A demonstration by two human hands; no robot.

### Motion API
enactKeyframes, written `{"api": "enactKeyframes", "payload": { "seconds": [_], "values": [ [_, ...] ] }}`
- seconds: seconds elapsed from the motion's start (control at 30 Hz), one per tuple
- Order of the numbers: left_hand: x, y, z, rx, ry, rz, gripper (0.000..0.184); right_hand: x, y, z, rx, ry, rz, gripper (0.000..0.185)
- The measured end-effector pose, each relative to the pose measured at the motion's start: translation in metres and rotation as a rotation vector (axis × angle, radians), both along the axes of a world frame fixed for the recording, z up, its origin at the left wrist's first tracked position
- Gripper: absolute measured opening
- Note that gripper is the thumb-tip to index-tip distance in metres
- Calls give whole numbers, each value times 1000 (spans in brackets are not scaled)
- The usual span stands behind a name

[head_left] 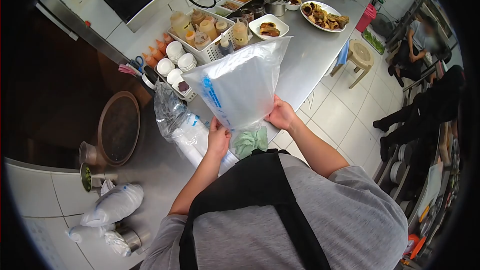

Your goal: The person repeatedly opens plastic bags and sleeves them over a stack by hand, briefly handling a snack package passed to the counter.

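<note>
Between my two hands is a pack of clear plastic bags (240, 87), flat and see-through, with blue print along its left side. My left hand (218, 139) pinches its lower left corner. On the lower right edge, my right hand (281, 113) grips it with the fingers partly behind the plastic. Below the pack lies a crumpled green cloth (251, 141). Close by my left hand, a long clear sleeve of white foam containers (192, 132) rests on the steel counter (159, 172).
A white basket of sauce bottles (202, 45) stands beyond the pack, near stacked white cups (175, 50). Plates of food (325, 17) sit farther along the counter. At right are a stool (359, 57), a seated person (415, 42) and shelves. Filled white bags (114, 205) lie at lower left.
</note>
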State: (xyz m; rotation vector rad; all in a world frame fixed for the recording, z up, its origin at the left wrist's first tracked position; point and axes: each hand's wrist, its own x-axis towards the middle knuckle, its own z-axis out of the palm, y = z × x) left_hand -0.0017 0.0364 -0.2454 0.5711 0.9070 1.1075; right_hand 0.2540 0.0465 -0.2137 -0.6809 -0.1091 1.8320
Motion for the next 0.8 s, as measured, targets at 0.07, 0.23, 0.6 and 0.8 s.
{"api": "enactKeyframes", "payload": {
  "seconds": [0.07, 0.23, 0.6, 0.8],
  "values": [
    [-1, 9, -14, 103, 392, 19, 45, 13, -2, -13, 156, -45, 271, 54],
    [-10, 12, -13, 608, 1365, 38, 46, 10, -6, -16, 214, -574, 436, 57],
    [15, 1, 96, 743, 682, -5, 82, 10, 0, 77, 599, -991, 127, 86],
    [2, 4, 32, 655, 1183, -168, 74, 3, 4, -12, 711, -1530, 213, 83]
  ]
}}
